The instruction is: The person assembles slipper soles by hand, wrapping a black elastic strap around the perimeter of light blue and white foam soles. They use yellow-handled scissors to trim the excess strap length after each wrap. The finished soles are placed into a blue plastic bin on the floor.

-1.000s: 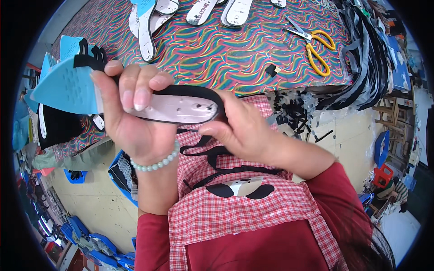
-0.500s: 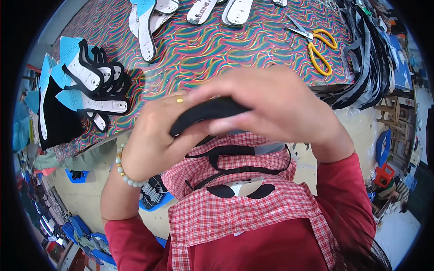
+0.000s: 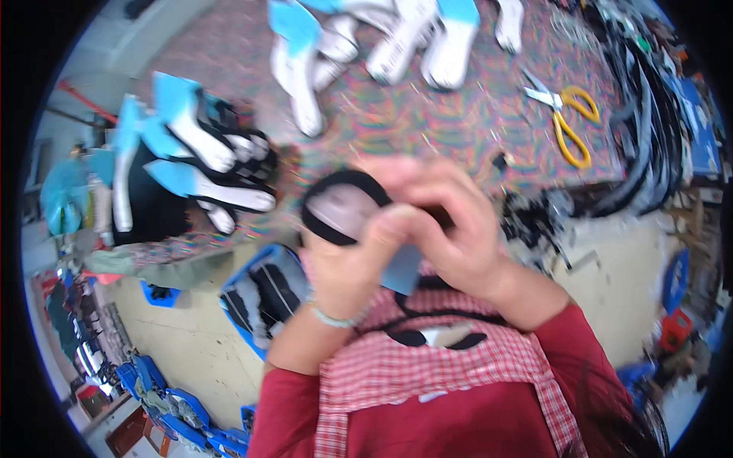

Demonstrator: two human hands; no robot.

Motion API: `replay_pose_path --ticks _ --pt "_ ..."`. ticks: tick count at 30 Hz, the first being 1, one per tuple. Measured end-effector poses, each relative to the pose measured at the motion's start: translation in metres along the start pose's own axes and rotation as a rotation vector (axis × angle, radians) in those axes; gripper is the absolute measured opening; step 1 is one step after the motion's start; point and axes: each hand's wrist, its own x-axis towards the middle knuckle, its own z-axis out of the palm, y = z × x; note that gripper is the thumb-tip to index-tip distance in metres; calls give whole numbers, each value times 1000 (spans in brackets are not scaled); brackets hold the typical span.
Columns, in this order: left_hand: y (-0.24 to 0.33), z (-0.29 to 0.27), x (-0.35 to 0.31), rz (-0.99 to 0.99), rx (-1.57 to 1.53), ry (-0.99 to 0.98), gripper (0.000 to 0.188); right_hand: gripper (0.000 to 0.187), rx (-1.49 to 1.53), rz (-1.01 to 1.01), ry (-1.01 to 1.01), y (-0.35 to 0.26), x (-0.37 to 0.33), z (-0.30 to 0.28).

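Both hands are closed on an insole [image 3: 345, 209] in front of my chest. Its rounded end shows a pale face with a black border, and a blue-grey part of it hangs below my fingers. My left hand [image 3: 341, 273] grips it from the left and below, thumb up against the pale face. On the other side my right hand [image 3: 452, 229] curls around it with the thumb and fingers close together. Motion blurs the fingertips, and the middle of the insole is hidden behind them.
Black-edged insoles with blue ends [image 3: 195, 185] are piled at the table's left; several white insoles [image 3: 452, 53] lie at the far side. Yellow-handled scissors [image 3: 573, 126] rest on the patterned table [image 3: 489, 114]. Black strips [image 3: 649, 145] hang at the right. A blue crate [image 3: 243, 284] stands below.
The insole has turned from its dark edge to show its pale, black-bordered end. My right hand has curled in closer. The whole view has shifted, so the table things appear lower and further right.
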Motion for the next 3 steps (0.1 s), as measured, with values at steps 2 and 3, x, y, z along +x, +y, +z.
replay_pose_path --ticks 2,3 --pt "3 -4 3 42 -39 -12 29 11 -47 -107 9 7 -2 -5" --pt "-8 -12 5 83 -58 -18 29 11 -12 -220 30 7 29 3"
